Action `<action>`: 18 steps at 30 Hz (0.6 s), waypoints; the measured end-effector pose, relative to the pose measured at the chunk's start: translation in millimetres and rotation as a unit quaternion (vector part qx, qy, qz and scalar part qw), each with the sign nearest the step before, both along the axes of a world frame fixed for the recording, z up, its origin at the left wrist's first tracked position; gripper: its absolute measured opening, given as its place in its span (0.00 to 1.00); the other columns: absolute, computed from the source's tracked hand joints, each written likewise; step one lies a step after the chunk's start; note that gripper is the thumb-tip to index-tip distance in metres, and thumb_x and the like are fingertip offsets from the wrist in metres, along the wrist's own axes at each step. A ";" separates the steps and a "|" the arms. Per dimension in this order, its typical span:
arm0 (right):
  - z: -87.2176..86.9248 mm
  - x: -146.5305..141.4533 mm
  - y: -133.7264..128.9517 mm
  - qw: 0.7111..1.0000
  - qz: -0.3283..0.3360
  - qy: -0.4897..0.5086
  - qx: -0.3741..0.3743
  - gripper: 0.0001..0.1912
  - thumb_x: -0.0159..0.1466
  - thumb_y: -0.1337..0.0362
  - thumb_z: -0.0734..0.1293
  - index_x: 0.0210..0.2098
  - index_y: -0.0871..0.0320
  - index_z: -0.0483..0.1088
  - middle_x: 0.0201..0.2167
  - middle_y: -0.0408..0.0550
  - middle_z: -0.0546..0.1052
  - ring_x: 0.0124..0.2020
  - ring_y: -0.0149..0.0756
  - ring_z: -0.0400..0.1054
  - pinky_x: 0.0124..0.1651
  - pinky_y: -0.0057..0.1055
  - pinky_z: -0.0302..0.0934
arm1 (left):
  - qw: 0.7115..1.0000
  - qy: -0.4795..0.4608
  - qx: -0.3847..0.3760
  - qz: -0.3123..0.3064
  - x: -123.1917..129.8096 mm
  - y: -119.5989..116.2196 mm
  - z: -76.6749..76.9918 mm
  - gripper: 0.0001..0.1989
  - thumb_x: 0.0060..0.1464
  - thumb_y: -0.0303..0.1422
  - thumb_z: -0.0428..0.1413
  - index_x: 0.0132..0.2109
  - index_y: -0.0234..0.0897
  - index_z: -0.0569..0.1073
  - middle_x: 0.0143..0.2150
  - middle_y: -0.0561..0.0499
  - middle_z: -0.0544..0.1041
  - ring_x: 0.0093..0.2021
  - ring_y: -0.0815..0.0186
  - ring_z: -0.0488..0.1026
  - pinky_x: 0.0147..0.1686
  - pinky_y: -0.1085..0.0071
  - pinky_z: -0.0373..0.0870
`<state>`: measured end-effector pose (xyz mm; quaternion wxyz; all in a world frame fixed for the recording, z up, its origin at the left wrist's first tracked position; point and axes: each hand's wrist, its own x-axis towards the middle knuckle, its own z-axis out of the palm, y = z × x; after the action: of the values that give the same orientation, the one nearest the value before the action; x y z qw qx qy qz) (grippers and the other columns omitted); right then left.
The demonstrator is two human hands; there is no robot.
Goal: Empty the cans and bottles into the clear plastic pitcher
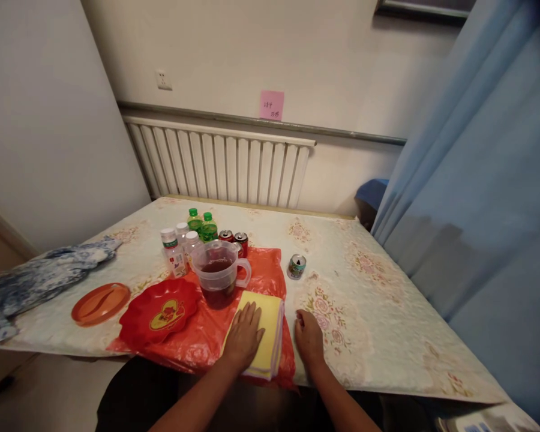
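Note:
My left hand point(244, 336) lies flat on a folded yellow cloth point(267, 342), its fingers spread a little. The cloth rests on a red plastic sheet point(267, 270) near the front edge of the table. Just right of the sheet, my right hand point(309, 337) rests on the tablecloth with curled fingers; whether it holds anything is hidden. A clear jug point(216, 277) of dark liquid stands behind the cloth. The red scalloped plate point(162, 315) sits to the left. Beyond my right hand stands a small open can point(296, 266).
Green-capped bottles point(209, 230), white-capped bottles point(175, 255) and red cans point(240, 240) cluster behind the jug. An orange lid point(101, 304) and a blue-white cloth point(49, 276) lie at left. A blue curtain point(481, 198) hangs on the right, a radiator point(225, 162) behind.

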<state>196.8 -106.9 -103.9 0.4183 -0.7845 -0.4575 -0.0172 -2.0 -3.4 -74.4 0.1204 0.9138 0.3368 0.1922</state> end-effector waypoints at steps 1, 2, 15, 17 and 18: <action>1.3 0.5 0.0 1.000 0.000 0.002 -0.007 0.17 0.60 0.68 0.57 0.44 0.61 0.72 0.39 0.54 0.77 0.42 0.41 0.70 0.48 0.35 0.63 | 1.000 0.004 0.014 -0.004 0.6 0.6 -4.1 0.24 0.60 0.34 0.48 0.62 0.37 0.62 0.68 0.42 0.60 0.69 0.53 0.52 0.65 0.52 0.50; 3.0 1.4 0.6 1.000 -0.001 0.005 -0.015 0.17 0.60 0.68 0.57 0.44 0.61 0.72 0.39 0.54 0.77 0.42 0.41 0.71 0.47 0.35 0.63 | 1.000 0.008 0.027 -0.007 0.7 1.2 -7.8 0.24 0.60 0.34 0.48 0.63 0.37 0.62 0.67 0.42 0.61 0.69 0.53 0.52 0.65 0.51 0.51; 34.5 9.8 55.9 0.985 0.090 -0.006 -0.147 0.14 0.64 0.66 0.59 0.40 0.53 0.76 0.36 0.47 0.77 0.38 0.36 0.71 0.39 0.27 0.58 | 0.984 0.042 0.173 0.004 -2.3 4.9 -20.7 0.24 0.61 0.37 0.47 0.62 0.36 0.64 0.65 0.43 0.65 0.66 0.54 0.58 0.61 0.54 0.59; 34.7 8.5 57.7 0.983 0.085 -0.013 -0.164 0.12 0.64 0.66 0.60 0.36 0.53 0.76 0.34 0.47 0.76 0.35 0.35 0.70 0.36 0.27 0.55 | 0.984 0.046 0.170 0.003 -2.4 4.7 -20.0 0.24 0.61 0.36 0.47 0.62 0.36 0.64 0.65 0.42 0.65 0.66 0.53 0.58 0.61 0.54 0.60; 34.2 7.9 58.0 0.982 0.080 -0.015 -0.169 0.12 0.64 0.66 0.60 0.36 0.54 0.76 0.34 0.47 0.76 0.34 0.35 0.70 0.36 0.27 0.55 | 0.985 0.048 0.168 0.003 -2.5 4.6 -19.7 0.24 0.61 0.36 0.47 0.62 0.35 0.63 0.65 0.42 0.65 0.66 0.53 0.58 0.61 0.54 0.60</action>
<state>204.7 -48.9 -69.7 0.2728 -0.8044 -0.5214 0.0819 -4.5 1.2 -94.1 -0.0513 0.9281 0.3080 0.2026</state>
